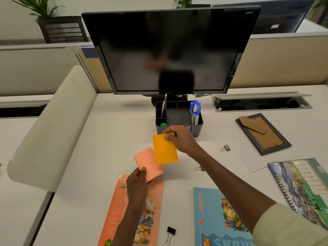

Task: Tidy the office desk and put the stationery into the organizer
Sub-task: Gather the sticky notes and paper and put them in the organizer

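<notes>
Right hand (179,139) pinching orange sticky-note pad (165,150) just before dark grey plastic desk organizer (179,119), which is holding pencils (164,107), blue-capped markers (195,110); left hand (137,183) gripping pink sticky-note pad (149,162).

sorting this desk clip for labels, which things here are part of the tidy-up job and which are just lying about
Job:
right hand pinching orange note
left hand holding pink notes
organizer
blue markers
pencils
black binder clip

Lying about:
monitor
picture frame
calendar
</notes>
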The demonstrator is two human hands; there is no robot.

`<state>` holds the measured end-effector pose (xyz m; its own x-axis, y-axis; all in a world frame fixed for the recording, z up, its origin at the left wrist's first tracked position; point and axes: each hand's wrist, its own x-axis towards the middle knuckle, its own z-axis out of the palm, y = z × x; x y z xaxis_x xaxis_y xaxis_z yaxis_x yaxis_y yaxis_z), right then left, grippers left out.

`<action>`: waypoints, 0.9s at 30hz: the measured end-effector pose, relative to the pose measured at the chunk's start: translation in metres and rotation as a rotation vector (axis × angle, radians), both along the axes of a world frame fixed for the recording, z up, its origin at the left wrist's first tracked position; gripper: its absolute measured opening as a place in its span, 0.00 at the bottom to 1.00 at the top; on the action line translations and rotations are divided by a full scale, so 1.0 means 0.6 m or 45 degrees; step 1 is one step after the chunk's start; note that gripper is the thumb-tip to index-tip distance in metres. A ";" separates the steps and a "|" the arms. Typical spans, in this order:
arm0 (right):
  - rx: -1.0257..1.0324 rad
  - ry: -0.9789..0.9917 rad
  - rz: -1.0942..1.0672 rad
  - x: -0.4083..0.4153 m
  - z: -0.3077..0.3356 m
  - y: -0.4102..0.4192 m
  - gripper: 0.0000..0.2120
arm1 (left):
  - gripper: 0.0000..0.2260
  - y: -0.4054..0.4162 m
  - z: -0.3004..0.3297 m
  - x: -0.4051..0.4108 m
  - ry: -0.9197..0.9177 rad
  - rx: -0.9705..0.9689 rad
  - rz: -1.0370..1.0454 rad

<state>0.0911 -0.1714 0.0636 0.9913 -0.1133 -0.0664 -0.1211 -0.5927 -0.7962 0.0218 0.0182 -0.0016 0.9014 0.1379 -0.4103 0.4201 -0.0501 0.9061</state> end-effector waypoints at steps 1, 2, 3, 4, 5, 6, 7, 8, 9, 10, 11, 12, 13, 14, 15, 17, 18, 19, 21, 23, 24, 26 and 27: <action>-0.008 0.010 0.020 -0.002 -0.002 0.000 0.10 | 0.11 0.002 -0.002 -0.004 -0.026 -0.043 -0.009; -0.016 0.019 0.036 -0.004 -0.005 0.000 0.10 | 0.11 0.005 -0.007 -0.011 -0.051 -0.067 -0.038; -0.023 0.029 0.050 -0.006 -0.007 0.002 0.10 | 0.10 -0.002 -0.002 -0.003 -0.074 -0.073 -0.065; -0.030 0.037 0.062 -0.008 -0.010 0.003 0.11 | 0.10 -0.005 0.002 -0.004 -0.092 -0.095 -0.086; -0.033 0.043 0.068 -0.010 -0.012 0.005 0.11 | 0.10 -0.012 0.007 0.001 -0.101 -0.111 -0.104; -0.031 0.046 0.064 -0.012 -0.014 0.007 0.11 | 0.09 -0.018 0.011 0.004 -0.118 -0.127 -0.127; -0.026 0.047 0.054 -0.015 -0.017 0.009 0.11 | 0.09 -0.022 0.013 0.003 -0.128 -0.156 -0.152; -0.022 0.043 0.043 -0.018 -0.019 0.011 0.12 | 0.09 -0.025 0.012 0.001 -0.131 -0.172 -0.181; -0.019 0.034 0.034 -0.022 -0.022 0.014 0.12 | 0.09 -0.030 0.015 -0.001 -0.124 -0.194 -0.200; -0.013 0.019 0.021 -0.025 -0.026 0.015 0.12 | 0.09 -0.035 0.017 0.001 -0.120 -0.203 -0.215; 0.000 0.003 -0.004 -0.029 -0.029 0.016 0.13 | 0.09 -0.041 0.018 0.001 -0.117 -0.203 -0.221; 0.020 -0.012 -0.047 -0.034 -0.033 0.016 0.15 | 0.09 -0.046 0.018 0.001 -0.117 -0.198 -0.224; 0.040 -0.021 -0.105 -0.039 -0.037 0.016 0.18 | 0.09 -0.050 0.017 0.001 -0.117 -0.192 -0.228; 0.058 -0.020 -0.164 -0.045 -0.040 0.016 0.23 | 0.09 -0.054 0.016 0.000 -0.126 -0.190 -0.229; 0.085 -0.001 -0.207 -0.051 -0.045 0.014 0.27 | 0.08 -0.057 0.016 -0.002 -0.137 -0.199 -0.232; 0.185 0.094 -0.224 -0.064 -0.055 0.010 0.31 | 0.07 -0.064 0.018 -0.003 -0.170 -0.201 -0.242; 0.243 0.148 -0.206 -0.071 -0.062 0.009 0.30 | 0.07 -0.068 0.017 -0.004 -0.187 -0.167 -0.248; 0.285 0.185 -0.185 -0.078 -0.068 0.007 0.27 | 0.08 -0.072 0.015 -0.004 -0.209 -0.104 -0.258; 0.334 0.170 -0.170 -0.091 -0.079 0.003 0.21 | 0.09 -0.078 0.007 -0.007 -0.283 0.051 -0.272; 0.351 0.108 -0.186 -0.104 -0.086 0.001 0.16 | 0.08 -0.084 -0.003 -0.012 -0.371 0.175 -0.247; 0.344 0.082 -0.194 -0.109 -0.088 0.000 0.14 | 0.07 -0.086 -0.006 -0.014 -0.406 0.227 -0.227; 0.315 0.033 -0.212 -0.118 -0.094 -0.002 0.09 | 0.08 -0.091 -0.009 -0.015 -0.468 0.320 -0.198; 0.293 0.007 -0.221 -0.123 -0.097 -0.002 0.06 | 0.08 -0.093 -0.011 -0.015 -0.485 0.346 -0.197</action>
<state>0.0175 -0.1724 0.0052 0.9581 -0.2624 -0.1150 -0.2093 -0.3669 -0.9064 0.0125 -0.0376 -0.0082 0.9988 0.0468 -0.0153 0.0304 -0.3414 0.9394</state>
